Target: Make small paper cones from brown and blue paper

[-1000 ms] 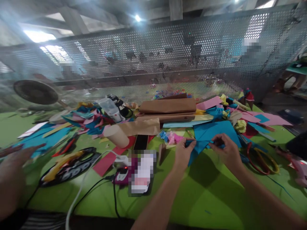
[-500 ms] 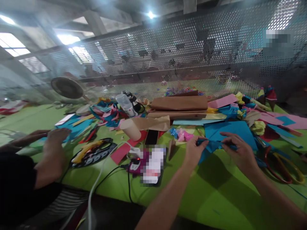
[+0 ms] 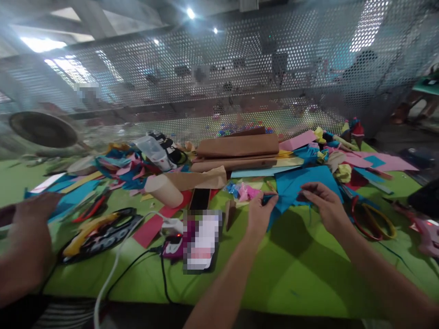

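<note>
Near the right of centre, my left hand (image 3: 261,214) is closed in a pinch on a small piece of blue paper (image 3: 269,197), with thumb and forefinger pressed together. My right hand (image 3: 324,203) hovers a short way to its right, fingers curled and thumb near forefinger; what lies between the tips is too dark to make out. Behind both hands lies a blue paper sheet (image 3: 308,178) on the green table. Pink and blue crumpled bits (image 3: 245,190) and a small brown paper cone (image 3: 230,214) are just left of my left hand.
Scissors with red and yellow handles (image 3: 373,221) lie right of my right hand. A pink glue gun (image 3: 428,233) is farther right. Brown paper rolls (image 3: 238,146) lie behind. Leftward are a phone (image 3: 202,240), a cable (image 3: 115,260), a paper tube (image 3: 163,191) and another person's arm (image 3: 29,246).
The view has turned to the right, so everything sits farther left. The blue strip that stretched between my hands no longer shows clearly between them. The glue gun has come into view.
</note>
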The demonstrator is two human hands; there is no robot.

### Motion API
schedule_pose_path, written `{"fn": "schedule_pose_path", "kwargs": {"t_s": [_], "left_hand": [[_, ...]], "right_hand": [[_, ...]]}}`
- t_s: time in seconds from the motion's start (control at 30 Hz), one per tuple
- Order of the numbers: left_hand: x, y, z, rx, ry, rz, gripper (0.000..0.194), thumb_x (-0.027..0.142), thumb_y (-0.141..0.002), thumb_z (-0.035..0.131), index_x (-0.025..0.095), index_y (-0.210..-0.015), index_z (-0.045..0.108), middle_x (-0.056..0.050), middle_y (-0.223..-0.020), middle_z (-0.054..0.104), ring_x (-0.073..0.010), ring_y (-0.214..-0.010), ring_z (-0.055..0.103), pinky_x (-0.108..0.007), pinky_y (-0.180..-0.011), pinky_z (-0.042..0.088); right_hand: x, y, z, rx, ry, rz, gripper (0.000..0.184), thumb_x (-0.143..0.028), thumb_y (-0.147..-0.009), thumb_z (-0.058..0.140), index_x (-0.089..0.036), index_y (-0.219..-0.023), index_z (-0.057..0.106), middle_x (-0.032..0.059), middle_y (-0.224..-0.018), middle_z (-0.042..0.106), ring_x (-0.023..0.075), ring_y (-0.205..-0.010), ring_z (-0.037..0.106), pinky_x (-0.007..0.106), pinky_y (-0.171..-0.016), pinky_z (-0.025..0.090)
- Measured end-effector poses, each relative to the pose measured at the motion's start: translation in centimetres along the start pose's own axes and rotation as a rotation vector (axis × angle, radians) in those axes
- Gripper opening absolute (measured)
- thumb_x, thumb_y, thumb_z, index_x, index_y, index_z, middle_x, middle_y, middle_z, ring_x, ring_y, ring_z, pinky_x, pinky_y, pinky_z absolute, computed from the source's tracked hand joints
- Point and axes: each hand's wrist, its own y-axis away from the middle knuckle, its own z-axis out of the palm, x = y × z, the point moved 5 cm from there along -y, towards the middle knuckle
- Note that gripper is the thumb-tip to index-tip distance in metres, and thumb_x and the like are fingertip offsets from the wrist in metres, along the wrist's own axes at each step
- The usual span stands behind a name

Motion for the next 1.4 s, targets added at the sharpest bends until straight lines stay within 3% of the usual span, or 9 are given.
{"fn": "schedule_pose_path", "kwargs": {"t_s": [0.13, 0.27, 0.37, 0.57, 0.67, 0.9, 1.03, 1.2, 1.4], "left_hand": [[0.5, 0.2, 0.2, -0.017, -0.072, 0.067, 0.008, 0.027, -0.083, 0.074, 0.02, -0.087, 0.075, -0.003, -0.083, 0.075, -0.0183, -0.08, 0.066, -0.029, -0.075, 0.047], [0.8, 0.3, 0.4, -0.057, -0.084, 0.114, 0.007, 0.027, -0.084, 0.073, 0.021, -0.087, 0.075, -0.003, -0.084, 0.075, -0.0186, -0.081, 0.066, -0.029, -0.074, 0.047], [0.8, 0.2, 0.4, -0.074, -0.081, 0.108, 0.008, 0.028, -0.083, 0.074, 0.02, -0.086, 0.075, -0.003, -0.083, 0.075, -0.0185, -0.079, 0.066, -0.028, -0.073, 0.047], [0.9, 0.1, 0.4, -0.109, -0.102, 0.112, 0.006, 0.026, -0.082, 0.073, 0.02, -0.084, 0.076, -0.004, -0.083, 0.075, -0.0201, -0.081, 0.067, -0.03, -0.075, 0.048], [0.9, 0.3, 0.9, -0.163, -0.13, 0.131, 0.005, 0.024, -0.082, 0.074, 0.021, -0.085, 0.077, -0.004, -0.085, 0.075, -0.0198, -0.083, 0.066, -0.029, -0.077, 0.047], [0.3, 0.1, 0.5, -0.153, -0.019, 0.008, 0.02, 0.037, -0.091, 0.065, 0.018, -0.085, 0.068, 0.001, -0.074, 0.061, -0.0139, -0.071, 0.053, -0.025, -0.065, 0.039], [0.3, 0.2, 0.9, -0.193, -0.041, 0.053, 0.022, 0.038, -0.089, 0.065, 0.018, -0.082, 0.067, 0.001, -0.074, 0.06, -0.0135, -0.07, 0.052, -0.025, -0.066, 0.039], [0.2, 0.4, 1.4, -0.244, -0.085, 0.093, 0.019, 0.035, -0.089, 0.064, 0.018, -0.085, 0.07, 0.0, -0.078, 0.065, -0.015, -0.074, 0.056, -0.026, -0.069, 0.041], [0.1, 0.3, 1.4, -0.255, -0.146, 0.106, 0.021, 0.034, -0.09, 0.064, 0.017, -0.081, 0.071, 0.001, -0.073, 0.063, -0.0145, -0.071, 0.053, -0.025, -0.066, 0.039]], "right_hand": [[-0.2, 0.2, 1.0, -0.105, 0.091, 0.008, 0.041, -0.054, -0.079, 0.078, -0.022, -0.105, 0.072, 0.0071, -0.099, 0.075, 0.0212, -0.088, 0.07, 0.034, -0.078, 0.056], [0.4, 0.1, 1.2, -0.156, 0.279, 0.015, 0.035, -0.052, -0.074, 0.08, -0.019, -0.082, 0.071, 0.0022, -0.072, 0.07, 0.0177, -0.066, 0.064, 0.031, -0.063, 0.049], [0.5, 0.0, 1.0, -0.182, 0.333, 0.021, 0.031, -0.051, -0.079, 0.074, -0.02, -0.076, 0.07, 0.0013, -0.065, 0.069, 0.0185, -0.063, 0.064, 0.032, -0.064, 0.049], [-0.6, 0.5, 1.4, -0.214, 0.537, -0.179, 0.025, -0.047, -0.088, 0.068, -0.026, -0.098, 0.077, 0.0042, -0.094, 0.078, 0.0242, -0.088, 0.071, 0.035, -0.078, 0.051], [-0.5, 0.7, 1.7, -0.211, 0.591, -0.214, 0.02, -0.044, -0.088, 0.069, -0.026, -0.091, 0.076, 0.0028, -0.088, 0.077, 0.0235, -0.083, 0.069, 0.033, -0.073, 0.05], [0.0, 0.4, 1.1, -0.139, 0.534, -0.157, 0.024, -0.045, -0.088, 0.067, -0.022, -0.084, 0.073, 0.0018, -0.077, 0.072, 0.0208, -0.073, 0.064, 0.03, -0.065, 0.046], [-0.1, 0.8, 1.6, -0.181, 0.511, -0.189, 0.022, -0.044, -0.088, 0.069, -0.023, -0.094, 0.074, 0.0025, -0.087, 0.074, 0.021, -0.081, 0.066, 0.03, -0.072, 0.048], [0.0, 0.9, 1.8, -0.171, 0.532, -0.176, 0.022, -0.042, -0.09, 0.066, -0.023, -0.081, 0.072, 0.0011, -0.077, 0.07, 0.0193, -0.072, 0.061, 0.029, -0.065, 0.044], [-0.3, 0.9, 1.8, -0.173, 0.494, -0.22, 0.019, -0.041, -0.089, 0.067, -0.023, -0.087, 0.073, 0.0021, -0.083, 0.071, 0.0198, -0.077, 0.063, 0.03, -0.069, 0.046]]}}
